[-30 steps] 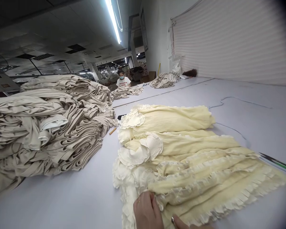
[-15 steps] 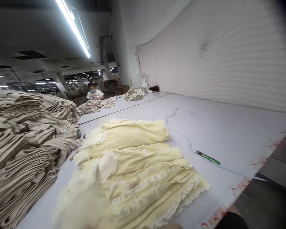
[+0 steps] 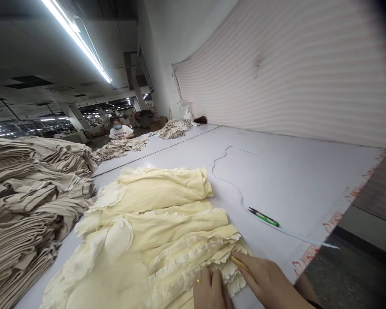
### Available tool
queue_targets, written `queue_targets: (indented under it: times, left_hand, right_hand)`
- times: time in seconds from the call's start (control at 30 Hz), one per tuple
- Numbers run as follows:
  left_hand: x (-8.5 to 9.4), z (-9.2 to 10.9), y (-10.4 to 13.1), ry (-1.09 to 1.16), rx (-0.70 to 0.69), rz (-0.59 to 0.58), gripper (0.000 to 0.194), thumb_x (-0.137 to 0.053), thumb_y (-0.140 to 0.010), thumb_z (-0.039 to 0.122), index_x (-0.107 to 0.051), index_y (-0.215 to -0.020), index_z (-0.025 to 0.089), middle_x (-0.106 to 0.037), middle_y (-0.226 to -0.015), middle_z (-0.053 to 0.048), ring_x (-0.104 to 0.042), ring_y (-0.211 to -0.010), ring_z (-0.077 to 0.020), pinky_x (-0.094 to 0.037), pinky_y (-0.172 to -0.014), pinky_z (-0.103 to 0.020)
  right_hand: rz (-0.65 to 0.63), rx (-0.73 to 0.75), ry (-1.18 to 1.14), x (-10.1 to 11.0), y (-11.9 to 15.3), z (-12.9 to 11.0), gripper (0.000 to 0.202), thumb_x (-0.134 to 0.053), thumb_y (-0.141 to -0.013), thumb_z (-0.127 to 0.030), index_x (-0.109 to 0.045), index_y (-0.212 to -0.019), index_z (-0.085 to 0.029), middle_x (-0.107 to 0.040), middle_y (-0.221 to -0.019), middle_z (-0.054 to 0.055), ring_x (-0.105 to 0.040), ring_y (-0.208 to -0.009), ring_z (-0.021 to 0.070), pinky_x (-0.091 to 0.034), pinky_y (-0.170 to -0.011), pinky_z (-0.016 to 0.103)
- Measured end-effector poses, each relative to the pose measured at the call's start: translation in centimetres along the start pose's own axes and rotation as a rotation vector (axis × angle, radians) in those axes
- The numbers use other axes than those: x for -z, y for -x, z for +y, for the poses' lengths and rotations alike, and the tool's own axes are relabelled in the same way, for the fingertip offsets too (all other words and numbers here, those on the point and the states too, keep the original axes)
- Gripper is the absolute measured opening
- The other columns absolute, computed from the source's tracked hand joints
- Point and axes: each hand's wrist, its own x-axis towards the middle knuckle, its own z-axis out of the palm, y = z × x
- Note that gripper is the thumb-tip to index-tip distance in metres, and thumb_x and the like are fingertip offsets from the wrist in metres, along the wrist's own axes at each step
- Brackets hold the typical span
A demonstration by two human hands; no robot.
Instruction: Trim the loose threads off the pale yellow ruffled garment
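Pale yellow garments [image 3: 167, 189] with white ruffled edging lie overlapping on the white table. My left hand [image 3: 209, 292], with a ring on one finger, is at the ruffled hem nearest me, its fingers bent over the cloth. My right hand [image 3: 266, 277] is closed around a slim yellow-orange stick-like tool [image 3: 242, 264], whose tip meets the hem just right of my left hand. What kind of tool it is I cannot make out. Green-handled thread snips [image 3: 263, 217] lie beyond my right hand, beside a thin pale cord [image 3: 227, 179].
Tall stacks of folded beige cloth [image 3: 25, 214] stand on the left. More beige cloth piles [image 3: 173, 128] lie at the far end of the table [image 3: 296, 171]. A person in a white shirt [image 3: 120, 132] is beyond them. A striped sheet [image 3: 276, 77] hangs along the right.
Both hands have come up into view at the hem, the right one with the yellow-orange tool. The view has shifted, so the garments and snips appear further left.
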Motion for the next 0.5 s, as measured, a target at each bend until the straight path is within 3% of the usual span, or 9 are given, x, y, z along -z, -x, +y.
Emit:
queue_targets:
  times: [0.1, 0.17, 0.33, 0.43, 0.5]
  left_hand:
    - [-0.1, -0.9, 0.4, 0.107, 0.007, 0.005, 0.032, -0.046, -0.078, 0.015, -0.062, -0.105, 0.021, -0.064, -0.084, -0.009, -0.063, -0.074, -0.0221, -0.048, -0.064, -0.033]
    - [0.0, -1.4, 0.7, 0.173, 0.014, 0.002, 0.033, -0.047, -0.079, 0.018, -0.060, -0.109, 0.020, -0.065, -0.090, -0.009, -0.064, -0.079, -0.0214, -0.050, -0.067, -0.032]
    - [1.0, -0.7, -0.6, 0.135, 0.094, -0.171, 0.034, -0.053, -0.070, 0.021, -0.065, -0.101, 0.019, -0.064, -0.089, -0.010, -0.063, -0.078, -0.0259, -0.050, -0.067, -0.038]
    - [1.8, -0.2, -1.8, 0.191, 0.154, -0.269, 0.025, -0.048, -0.077, 0.023, -0.070, -0.090, 0.021, -0.062, -0.084, -0.009, -0.061, -0.077, -0.0249, -0.049, -0.069, -0.039]
    - [2.1, -0.3, -2.4, 0.320, 0.214, -0.301, 0.029, -0.043, -0.084, 0.026, -0.072, -0.083, 0.021, -0.062, -0.081, -0.009, -0.061, -0.077, -0.0223, -0.049, -0.070, -0.037]
  right_hand:
    - [-0.023, -0.032, -0.025, 0.8, -0.9, -0.5, 0.036, -0.043, -0.093, -0.024, -0.054, -0.127, -0.026, -0.073, -0.109, 0.003, -0.070, -0.095, 0.0203, -0.052, -0.078, 0.030]
    - [-0.042, -0.029, 0.008, 0.9, -2.0, -0.7, 0.034, -0.046, -0.090, -0.021, -0.057, -0.122, -0.026, -0.073, -0.104, 0.003, -0.070, -0.091, 0.0212, -0.051, -0.074, 0.030]
    - [-0.065, -0.006, 0.087, -0.1, -5.0, -0.2, 0.018, -0.048, -0.080, -0.010, -0.062, -0.086, -0.020, -0.072, -0.079, 0.005, -0.068, -0.071, 0.0256, -0.044, -0.058, 0.030]
    - [-0.065, 0.011, 0.110, 0.3, -5.2, 0.8, 0.023, -0.047, -0.076, -0.004, -0.061, -0.087, -0.019, -0.071, -0.079, 0.007, -0.068, -0.072, 0.0265, -0.043, -0.059, 0.030]
    - [-0.083, 0.029, 0.104, 1.0, -4.0, 1.6, 0.027, -0.047, -0.079, -0.006, -0.062, -0.095, -0.021, -0.072, -0.080, 0.005, -0.069, -0.072, 0.0258, -0.045, -0.059, 0.030]
